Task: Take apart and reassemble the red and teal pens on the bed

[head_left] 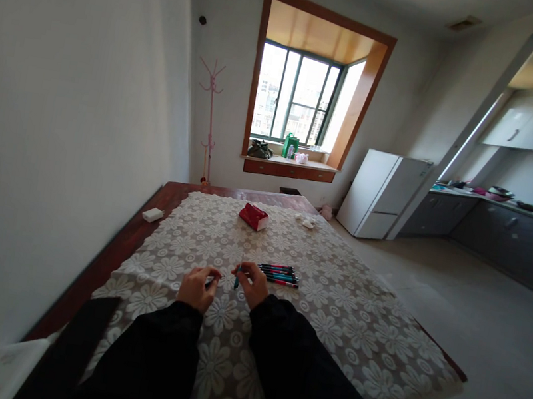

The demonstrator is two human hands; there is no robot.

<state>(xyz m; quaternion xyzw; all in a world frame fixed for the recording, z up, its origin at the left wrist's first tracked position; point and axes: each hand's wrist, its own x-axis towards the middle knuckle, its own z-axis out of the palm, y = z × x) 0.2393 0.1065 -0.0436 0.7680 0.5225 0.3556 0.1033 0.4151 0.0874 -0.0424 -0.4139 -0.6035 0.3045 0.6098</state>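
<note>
My right hand (255, 285) is closed in a pinch around a short teal pen barrel (236, 282), held upright. Something thin rises from the top of it. To its left, a small gap away, my left hand (196, 288) has thumb and forefinger pressed together over a small dark piece, too small to name. Just right of my right hand lies a row of several pens (284, 276), black with pink, red and teal parts. Both hands are low over the flowered tablecloth (216, 353).
A red tissue pack (253, 217) lies farther back on the cloth, with crumpled white tissue (305, 221) right of it. A white adapter (152, 215) sits near the wall edge. At front left are a dark flat object (80, 338) and a white one (6, 371).
</note>
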